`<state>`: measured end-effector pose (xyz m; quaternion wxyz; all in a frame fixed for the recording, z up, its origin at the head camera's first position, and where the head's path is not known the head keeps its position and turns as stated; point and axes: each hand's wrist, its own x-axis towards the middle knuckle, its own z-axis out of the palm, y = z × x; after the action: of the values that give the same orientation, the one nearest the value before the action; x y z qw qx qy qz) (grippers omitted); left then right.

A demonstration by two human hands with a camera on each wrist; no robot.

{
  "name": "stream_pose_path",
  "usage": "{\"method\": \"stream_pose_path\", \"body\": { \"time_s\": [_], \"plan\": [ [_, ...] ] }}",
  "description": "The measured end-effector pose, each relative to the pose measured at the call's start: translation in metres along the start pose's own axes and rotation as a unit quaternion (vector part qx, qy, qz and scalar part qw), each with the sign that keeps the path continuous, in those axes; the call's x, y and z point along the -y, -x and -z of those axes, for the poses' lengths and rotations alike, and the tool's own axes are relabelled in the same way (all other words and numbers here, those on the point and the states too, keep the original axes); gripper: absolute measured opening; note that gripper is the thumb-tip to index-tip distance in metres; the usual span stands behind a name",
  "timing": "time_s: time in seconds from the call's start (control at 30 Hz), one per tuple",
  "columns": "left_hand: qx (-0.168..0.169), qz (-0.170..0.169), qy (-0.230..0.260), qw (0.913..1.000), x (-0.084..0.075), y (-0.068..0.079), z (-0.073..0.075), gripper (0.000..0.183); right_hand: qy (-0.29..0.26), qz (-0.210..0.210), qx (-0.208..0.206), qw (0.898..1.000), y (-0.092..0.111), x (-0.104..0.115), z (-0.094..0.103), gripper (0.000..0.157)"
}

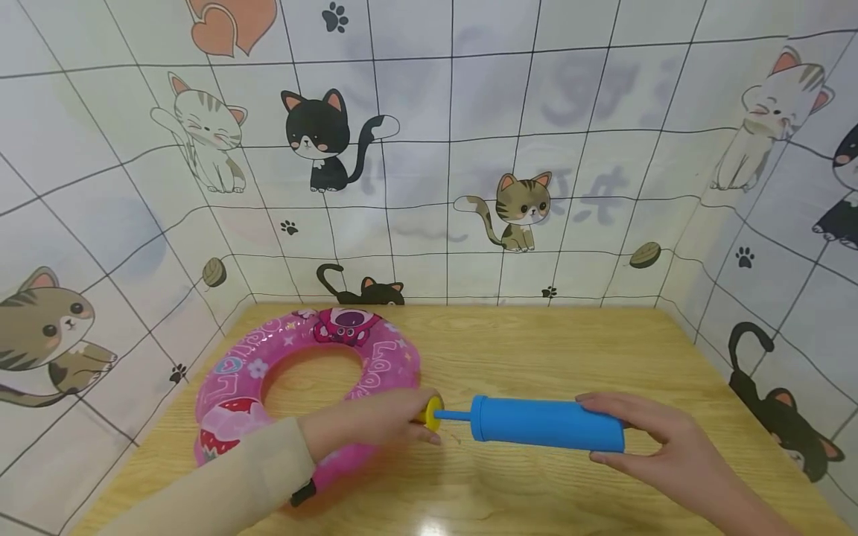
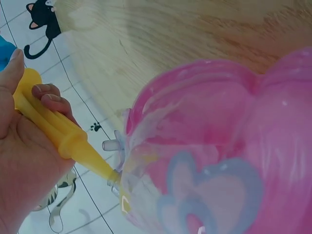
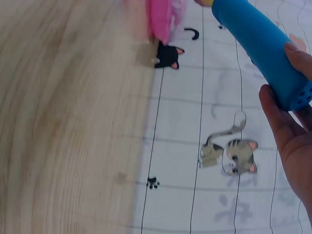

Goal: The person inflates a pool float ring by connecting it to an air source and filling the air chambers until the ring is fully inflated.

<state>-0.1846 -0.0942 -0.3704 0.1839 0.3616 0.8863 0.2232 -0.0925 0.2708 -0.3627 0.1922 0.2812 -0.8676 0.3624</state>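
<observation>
One pump (image 1: 546,423) in right hand (image 1: 663,441)

yellow-brown wooden worktop (image 1: 556,350), smooth and a bit shiny, wavy wood lines, big round pink blow-up ring (image 1: 389,365) resting on its left part

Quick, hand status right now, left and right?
Left hand: closed, holding the yellow pump end.
Right hand: closed, holding the blue pump barrel.
</observation>
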Motion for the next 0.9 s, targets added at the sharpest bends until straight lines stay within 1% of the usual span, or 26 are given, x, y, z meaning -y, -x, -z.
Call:
{"method": "stream_pose_path", "body": {
  "time_s": [0.1,0.17,0.27,0.33,0.5,0.6,0.7,0.8,0.9],
  "plan": [
    [-0.002,0.002,-0.003,1.0000,0.005,0.001,0.002,0.027,-0.013,-0.006,0.005,1.000,0.003,-0.008,0.012,0.067],
    [-0.004,0.001,-0.006,1.0000,0.008,0.001,0.003,0.026,-0.011,-0.023,0.017,1.000,0.006,-0.013,0.020,0.068],
    [-0.005,0.000,-0.003,1.0000,0.011,0.003,0.005,0.027,0.002,-0.053,0.029,0.998,0.010,-0.020,0.032,0.068],
    [-0.007,0.000,-0.002,1.0000,0.013,0.005,0.007,0.028,0.014,-0.064,0.029,0.997,0.013,-0.025,0.039,0.069],
    [-0.008,-0.010,-0.004,0.9999,0.020,0.008,0.009,0.027,0.023,-0.059,0.022,0.998,0.018,-0.030,0.049,0.070],
    [-0.010,-0.012,-0.009,0.9998,0.021,0.007,0.009,0.027,0.019,-0.050,0.020,0.998,0.017,-0.030,0.046,0.070],
    [-0.015,-0.012,-0.030,0.9994,0.020,0.006,0.008,0.029,0.014,-0.045,0.022,0.999,0.012,-0.030,0.037,0.067],
    [-0.018,-0.011,-0.054,0.9983,0.017,0.005,0.007,0.030,-0.007,-0.049,0.027,0.998,0.006,-0.031,0.023,0.063],
    [-0.019,-0.009,-0.069,0.9974,0.015,0.002,0.006,0.029,-0.042,-0.044,0.026,0.998,0.000,-0.030,0.009,0.060]
  ]
}}
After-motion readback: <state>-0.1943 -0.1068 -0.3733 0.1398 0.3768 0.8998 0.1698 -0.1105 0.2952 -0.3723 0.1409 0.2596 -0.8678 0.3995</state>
